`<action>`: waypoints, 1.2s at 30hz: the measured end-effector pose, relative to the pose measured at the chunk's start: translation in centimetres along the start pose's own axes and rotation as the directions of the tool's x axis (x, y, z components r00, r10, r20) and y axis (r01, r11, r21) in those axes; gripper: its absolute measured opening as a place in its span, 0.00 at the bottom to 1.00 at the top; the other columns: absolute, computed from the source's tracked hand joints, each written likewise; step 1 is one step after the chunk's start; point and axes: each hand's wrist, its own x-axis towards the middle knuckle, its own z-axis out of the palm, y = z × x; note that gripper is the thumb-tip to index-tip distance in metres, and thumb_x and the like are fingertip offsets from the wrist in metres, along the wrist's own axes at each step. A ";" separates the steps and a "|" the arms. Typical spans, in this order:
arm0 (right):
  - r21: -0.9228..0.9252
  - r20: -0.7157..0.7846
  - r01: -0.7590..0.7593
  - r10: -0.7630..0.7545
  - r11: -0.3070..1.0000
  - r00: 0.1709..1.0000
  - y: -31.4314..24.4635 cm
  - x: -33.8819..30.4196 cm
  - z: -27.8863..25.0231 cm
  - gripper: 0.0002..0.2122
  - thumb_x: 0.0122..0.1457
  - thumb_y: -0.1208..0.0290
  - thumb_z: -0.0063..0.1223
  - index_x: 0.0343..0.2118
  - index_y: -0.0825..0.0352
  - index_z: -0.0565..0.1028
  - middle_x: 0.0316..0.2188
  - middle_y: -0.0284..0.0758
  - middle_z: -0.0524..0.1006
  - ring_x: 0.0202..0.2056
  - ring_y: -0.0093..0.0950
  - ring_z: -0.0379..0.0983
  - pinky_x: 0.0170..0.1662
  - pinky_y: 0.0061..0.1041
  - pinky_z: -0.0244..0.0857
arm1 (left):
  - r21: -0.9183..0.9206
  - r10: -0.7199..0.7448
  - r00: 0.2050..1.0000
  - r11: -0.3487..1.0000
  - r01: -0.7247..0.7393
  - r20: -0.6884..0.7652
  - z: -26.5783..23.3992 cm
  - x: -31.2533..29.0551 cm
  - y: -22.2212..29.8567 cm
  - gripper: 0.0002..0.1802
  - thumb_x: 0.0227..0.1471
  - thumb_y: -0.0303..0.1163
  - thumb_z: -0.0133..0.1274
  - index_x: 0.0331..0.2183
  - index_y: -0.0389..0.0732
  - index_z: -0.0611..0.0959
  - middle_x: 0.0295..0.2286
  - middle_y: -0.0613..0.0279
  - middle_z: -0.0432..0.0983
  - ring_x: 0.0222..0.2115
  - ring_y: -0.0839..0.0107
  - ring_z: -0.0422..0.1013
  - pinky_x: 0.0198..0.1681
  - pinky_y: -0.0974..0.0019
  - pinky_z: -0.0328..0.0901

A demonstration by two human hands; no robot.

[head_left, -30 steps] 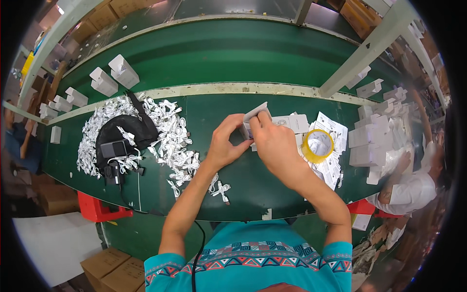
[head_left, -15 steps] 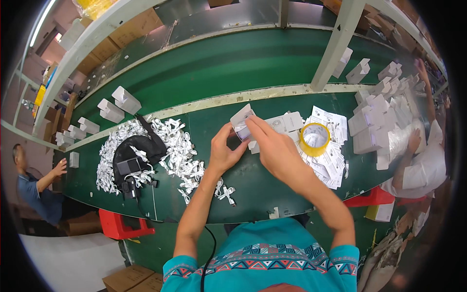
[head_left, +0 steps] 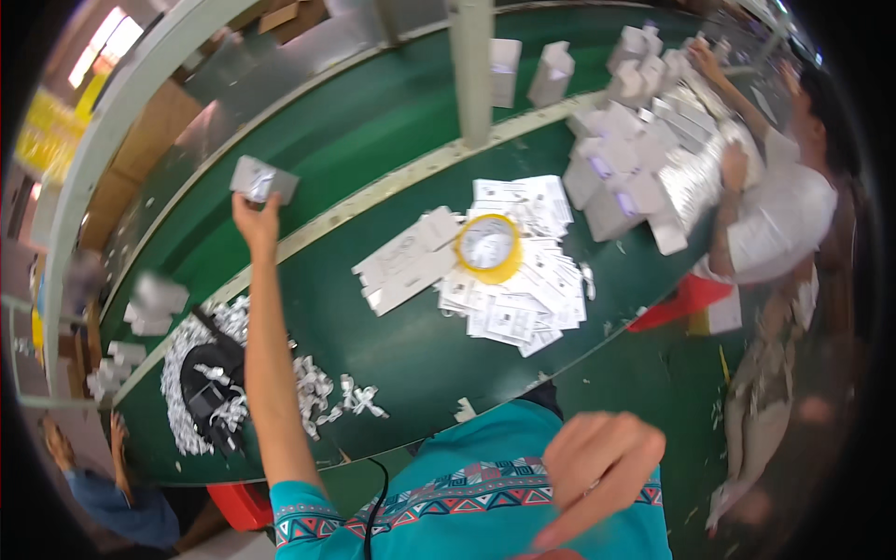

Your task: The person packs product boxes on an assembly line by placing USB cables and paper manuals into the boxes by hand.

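Observation:
My left hand [head_left: 254, 217] is stretched far out over the green conveyor belt [head_left: 373, 121] and grips a small white box [head_left: 264, 179] by its lower edge. My right hand [head_left: 597, 462] hangs low in front of my teal shirt, fingers loosely spread and holding nothing. On the green table [head_left: 392, 345] between them lie flat white cartons [head_left: 406, 266], a roll of yellow tape [head_left: 488, 246] and a spread of printed white leaflets [head_left: 527, 289].
A heap of small white paper strips [head_left: 317, 387] surrounds a black device [head_left: 210, 392] at the left. Many folded white boxes [head_left: 616, 177] stand at the right, where another person in a white shirt [head_left: 779, 219] works. A grey post [head_left: 473, 65] rises from the belt's edge.
Both hands were together over the table holding the white box. Now my left arm has reached out to the belt with the box and my right hand has dropped to my body.

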 end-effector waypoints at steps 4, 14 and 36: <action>-0.560 -0.660 -0.486 -0.006 0.671 0.751 -0.6 -6.1 -1.8 0.04 0.57 0.83 0.62 0.33 0.74 0.85 0.22 0.37 0.80 0.23 0.28 0.74 0.26 0.22 0.64 | 0.074 -0.160 0.986 0.984 0.163 -0.051 -1.9 2.4 -3.5 0.40 0.50 0.28 0.72 0.60 0.33 0.70 0.56 0.49 0.72 0.51 0.57 0.75 0.54 0.60 0.70; -0.478 -0.867 -0.856 -0.052 -0.198 0.496 8.0 -16.5 -10.1 0.12 0.59 0.74 0.65 0.45 0.71 0.83 0.38 0.42 0.78 0.45 0.37 0.74 0.45 0.33 0.69 | 0.488 -0.125 0.792 0.840 -0.236 0.598 -8.9 -15.2 18.9 0.10 0.50 0.27 0.69 0.36 0.36 0.88 0.37 0.52 0.85 0.44 0.56 0.79 0.52 0.58 0.70; -0.707 -0.704 -0.699 -0.017 0.111 0.710 11.7 -6.5 -1.7 0.14 0.53 0.82 0.68 0.44 0.73 0.80 0.37 0.44 0.79 0.36 0.41 0.78 0.39 0.35 0.73 | 0.579 -0.256 0.670 0.751 -0.316 0.697 -7.9 -28.0 23.6 0.10 0.40 0.25 0.69 0.26 0.41 0.83 0.31 0.59 0.73 0.35 0.56 0.71 0.40 0.55 0.60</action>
